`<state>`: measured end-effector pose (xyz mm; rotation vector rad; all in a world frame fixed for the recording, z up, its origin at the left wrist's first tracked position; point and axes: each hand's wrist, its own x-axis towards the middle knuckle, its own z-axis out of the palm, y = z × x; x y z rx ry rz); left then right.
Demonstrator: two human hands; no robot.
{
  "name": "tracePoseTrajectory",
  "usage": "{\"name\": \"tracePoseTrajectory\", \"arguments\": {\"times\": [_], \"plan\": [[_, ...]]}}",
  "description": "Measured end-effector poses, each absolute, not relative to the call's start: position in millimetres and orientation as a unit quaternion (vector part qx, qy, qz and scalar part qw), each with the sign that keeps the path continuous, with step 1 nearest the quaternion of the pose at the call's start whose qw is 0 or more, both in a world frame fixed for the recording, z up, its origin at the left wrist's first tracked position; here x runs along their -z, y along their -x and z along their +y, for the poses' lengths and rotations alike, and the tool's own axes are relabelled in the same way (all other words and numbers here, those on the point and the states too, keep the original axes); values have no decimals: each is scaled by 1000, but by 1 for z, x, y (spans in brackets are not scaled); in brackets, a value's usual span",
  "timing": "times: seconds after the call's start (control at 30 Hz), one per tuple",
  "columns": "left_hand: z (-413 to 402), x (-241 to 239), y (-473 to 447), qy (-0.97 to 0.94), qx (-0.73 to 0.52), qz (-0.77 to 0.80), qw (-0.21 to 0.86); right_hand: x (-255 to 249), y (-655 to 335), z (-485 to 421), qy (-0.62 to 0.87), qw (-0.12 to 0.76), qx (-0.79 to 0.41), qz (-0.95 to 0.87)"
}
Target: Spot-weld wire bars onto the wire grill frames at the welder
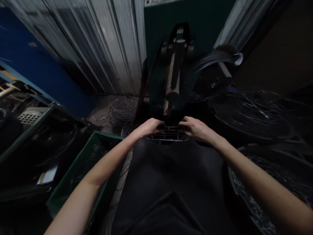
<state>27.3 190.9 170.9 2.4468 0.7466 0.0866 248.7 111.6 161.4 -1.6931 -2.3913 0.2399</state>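
A small wire rack (168,134) made of several parallel metal rods lies flat in front of me, under a dark green machine (176,62). My left hand (149,127) curls around the rack's left end. My right hand (195,128) curls around its right end. Both sets of fingers are bent over the wires. A brown lever arm (172,83) of the machine reaches down to just above the rack's far edge. My dark-clothed lap fills the space below the rack.
A green plastic crate (80,169) stands at my left. A tangle of wire (122,111) lies on the floor behind it. Dark round wire pieces are piled at the right (256,114). A corrugated metal wall (102,42) rises behind.
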Motion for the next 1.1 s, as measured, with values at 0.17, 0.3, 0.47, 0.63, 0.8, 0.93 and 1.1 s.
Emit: {"name": "tracePoseTrajectory", "arguments": {"times": [0.17, 0.3, 0.47, 0.63, 0.8, 0.93, 1.1], "plan": [[200, -166, -21, -910, -25, 271, 314, -179, -249, 126, 516, 75, -185, -833], [202, -167, -17, -908, -25, 267, 321, -190, -252, 126, 506, 124, -252, -815], [197, -168, -9, -908, -25, 279, 312, -207, -272, 118, 512, 271, -320, -750], [190, -167, 0, -897, -28, 282, 338, -210, -291, 106, 550, 294, -280, -730], [185, -165, 1, -888, -21, 294, 352, -186, -278, 87, 521, 241, -227, -786], [183, -162, 0, -892, -22, 286, 350, -157, -255, 68, 559, 187, -110, -800], [181, -158, 0, -899, -14, 297, 322, -133, -245, 59, 584, 186, -90, -785]]}}
